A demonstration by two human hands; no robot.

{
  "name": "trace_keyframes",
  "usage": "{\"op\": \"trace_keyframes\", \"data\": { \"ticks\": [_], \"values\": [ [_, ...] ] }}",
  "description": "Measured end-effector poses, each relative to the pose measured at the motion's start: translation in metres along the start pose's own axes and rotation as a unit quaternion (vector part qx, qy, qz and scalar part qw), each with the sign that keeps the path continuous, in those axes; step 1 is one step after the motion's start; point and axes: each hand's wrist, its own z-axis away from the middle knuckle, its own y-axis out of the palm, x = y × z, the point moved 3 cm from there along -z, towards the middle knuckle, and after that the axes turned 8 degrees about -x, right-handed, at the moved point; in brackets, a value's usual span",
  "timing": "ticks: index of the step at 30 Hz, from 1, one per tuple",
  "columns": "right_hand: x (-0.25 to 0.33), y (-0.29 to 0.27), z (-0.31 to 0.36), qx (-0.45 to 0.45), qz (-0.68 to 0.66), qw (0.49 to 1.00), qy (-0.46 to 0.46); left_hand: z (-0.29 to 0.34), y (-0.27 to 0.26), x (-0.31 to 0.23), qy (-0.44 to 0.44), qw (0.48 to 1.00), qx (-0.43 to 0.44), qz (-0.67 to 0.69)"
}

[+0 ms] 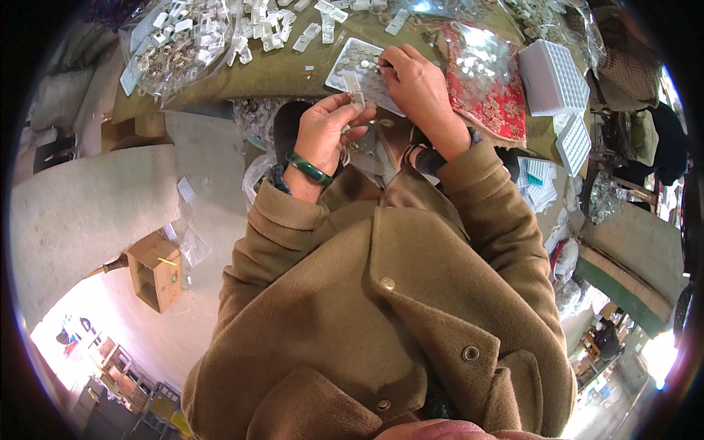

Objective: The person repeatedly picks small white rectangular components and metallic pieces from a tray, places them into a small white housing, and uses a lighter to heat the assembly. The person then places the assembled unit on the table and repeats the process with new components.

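My left hand (pixel 328 130), with a green bangle at its wrist, pinches a small white translucent plastic case (pixel 355 91) between thumb and fingers. The case's lid stands up, swung away from its body. Just right of it, my right hand (pixel 418 82) reaches over a white tray (pixel 330 81) set with rows of small round silvery pieces (pixel 364 64). Its thumb and fingertips are pressed together at the tray's far right part. Whatever they may grip is hidden by the fingers.
Many similar white cases (pixel 268 26) lie loose on the greenish table (pixel 213 94). A clear bag (pixel 180 55) of cases and metal pieces sits at the left. To the right are a red patterned cloth (pixel 488 88) and stacked white trays (pixel 546 77). A cardboard box (pixel 155 271) stands lower left.
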Motion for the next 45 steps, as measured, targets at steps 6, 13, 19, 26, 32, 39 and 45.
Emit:
{"op": "trace_keyframes", "data": {
  "ticks": [6, 13, 19, 26, 32, 39, 45],
  "values": [
    [-0.004, -0.002, -0.001, -0.001, -0.083, 0.995, 0.051, -0.001, -0.001, -0.003, -0.008, 0.999, -0.007, 0.052],
    [0.001, 0.0, 0.005, 0.024, -0.039, 0.999, 0.017, -0.003, -0.001, -0.003, -0.005, 0.998, -0.005, 0.065],
    [-0.002, 0.0, 0.002, 0.033, -0.009, 0.999, -0.022, -0.002, -0.002, -0.003, 0.009, 0.998, -0.007, 0.063],
    [0.0, -0.001, -0.009, 0.092, 0.095, 0.991, -0.035, 0.001, -0.001, -0.004, 0.026, 0.998, -0.006, 0.056],
    [0.031, -0.023, 0.003, 0.094, -0.118, 0.988, 0.001, 0.003, -0.002, -0.005, 0.034, 0.999, 0.005, 0.037],
    [0.051, -0.018, 0.016, 0.031, -0.095, 0.992, -0.076, 0.006, 0.0, -0.004, 0.059, 0.997, 0.019, 0.04],
    [0.046, -0.016, 0.028, 0.041, -0.135, 0.989, -0.044, 0.007, -0.008, -0.001, 0.039, 0.996, 0.043, 0.074]
  ]
}}
